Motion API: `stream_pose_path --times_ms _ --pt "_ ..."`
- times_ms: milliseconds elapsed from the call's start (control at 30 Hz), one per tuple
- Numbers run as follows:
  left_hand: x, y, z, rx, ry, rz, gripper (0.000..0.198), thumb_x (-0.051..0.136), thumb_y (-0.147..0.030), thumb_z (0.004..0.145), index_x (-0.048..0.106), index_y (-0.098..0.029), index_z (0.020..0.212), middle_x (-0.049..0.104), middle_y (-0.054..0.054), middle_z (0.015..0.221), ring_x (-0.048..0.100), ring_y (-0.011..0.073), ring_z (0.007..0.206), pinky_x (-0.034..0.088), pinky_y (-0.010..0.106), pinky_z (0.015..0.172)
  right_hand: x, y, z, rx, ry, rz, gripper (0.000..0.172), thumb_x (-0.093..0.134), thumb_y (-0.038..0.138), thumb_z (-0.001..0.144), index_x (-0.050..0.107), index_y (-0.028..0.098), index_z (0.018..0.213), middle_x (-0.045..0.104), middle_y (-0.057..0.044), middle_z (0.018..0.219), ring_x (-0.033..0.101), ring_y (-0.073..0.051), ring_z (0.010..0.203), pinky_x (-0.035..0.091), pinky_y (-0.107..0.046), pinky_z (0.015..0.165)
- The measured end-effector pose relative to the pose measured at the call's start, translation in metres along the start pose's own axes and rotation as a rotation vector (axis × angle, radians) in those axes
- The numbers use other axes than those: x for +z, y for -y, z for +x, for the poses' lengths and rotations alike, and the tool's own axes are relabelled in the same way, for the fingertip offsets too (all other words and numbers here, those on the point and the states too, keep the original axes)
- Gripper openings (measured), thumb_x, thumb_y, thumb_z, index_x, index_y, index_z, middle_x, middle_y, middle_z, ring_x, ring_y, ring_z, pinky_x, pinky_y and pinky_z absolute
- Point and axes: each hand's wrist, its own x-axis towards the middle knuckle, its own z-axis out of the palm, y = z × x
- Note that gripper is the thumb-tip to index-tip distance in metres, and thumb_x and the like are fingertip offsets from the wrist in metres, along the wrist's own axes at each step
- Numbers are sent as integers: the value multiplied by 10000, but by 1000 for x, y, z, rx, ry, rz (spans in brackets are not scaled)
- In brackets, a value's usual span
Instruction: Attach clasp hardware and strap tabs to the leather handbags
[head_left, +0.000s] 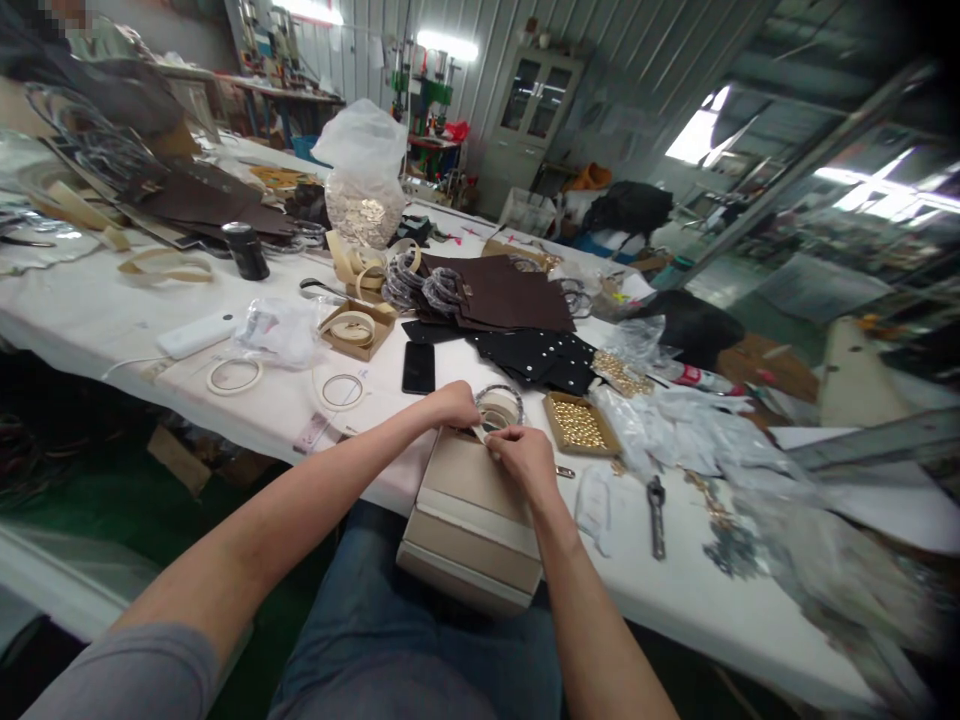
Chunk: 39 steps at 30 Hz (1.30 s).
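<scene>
A beige box-shaped bag (472, 510) rests between my forearms, partly over the table's front edge and above my lap. At its far end, my left hand (456, 404) is closed with the fingers curled in; what it grips is hidden. My right hand (521, 455) pinches something small and pale beside it, too small to name. A wrapped, ring-shaped handle (501, 392) stands just beyond both hands. Left of them lies a black phone (418, 367). An open box of gold-coloured pieces (579, 424) sits to the right.
Dark brown panels (502, 290) and black dotted pieces (536, 355) lie beyond the hands. Tape rolls (235, 376) are at left, with a dark can (245, 251) behind. A metal tool (656, 517) and plastic bags (675, 425) lie at right. A person (82, 70) is at far left.
</scene>
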Motion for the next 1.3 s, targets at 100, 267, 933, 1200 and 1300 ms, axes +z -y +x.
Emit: stream_pose_path --times_ms 100,267,933,1200,1300 --pt "9 -4 3 50 -36 -21 216 802 -287 831 814 -82 765 685 69 649 605 178 664 442 276 634 -1 7 0 59 25 -21 164 779 408 767 903 310 812 823 -38 777 749 -242 710 495 -296 623" --pt "14 -11 -15 113 -62 -52 299 745 -301 885 714 -122 647 531 3 562 476 134 605 337 273 580 -2 16 -2 109 15 -18 119 788 335 773 900 331 814 837 -51 859 777 -293 837 551 -354 764" --pt "-37 26 -153 84 -53 -647 453 695 -672 921 723 -222 885 640 -5 634 557 135 559 483 245 577 14 -8 -76 -472 -11 -168 628 525 455 1141 529 145 1687 440 -162 1768 425 -340 1647 287 -551 1373" --pt "13 32 -146 42 -15 -617 372 720 -555 913 711 -191 836 814 66 795 735 175 629 558 267 602 1 -6 -79 -479 -22 13 605 504 455 1142 542 176 1676 466 -147 1761 444 -336 1635 335 -563 1365" --pt "25 33 -145 -3 -168 -551 384 677 -547 960 667 -209 778 758 13 647 615 139 474 436 244 496 -23 1 -89 -383 -142 339 488 513 485 1145 687 232 1525 649 -136 1601 616 -324 1468 472 -528 1275"
